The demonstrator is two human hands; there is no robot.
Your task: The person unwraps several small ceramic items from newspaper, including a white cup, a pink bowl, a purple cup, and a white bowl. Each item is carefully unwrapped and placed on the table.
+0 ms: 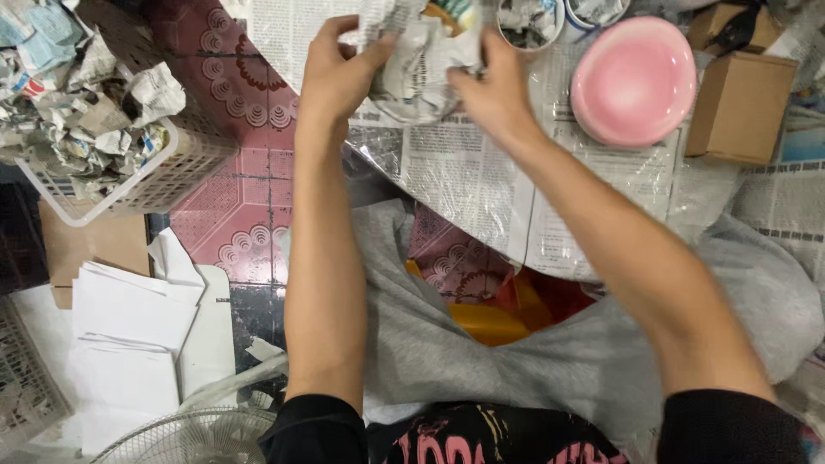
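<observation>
Both my hands reach forward over newspaper sheets spread on the tiled floor. My left hand and my right hand grip opposite sides of a crumpled newspaper bundle. Whatever is inside the bundle is hidden by the paper. An upturned pink bowl lies just right of my right hand. Two white cups stuffed with paper stand behind the bundle.
A white plastic basket full of crumpled newspaper sits at the left. Brown cardboard boxes stand at the right. White paper sheets and a fan grille lie at lower left. A yellow stool shows between my grey-clad knees.
</observation>
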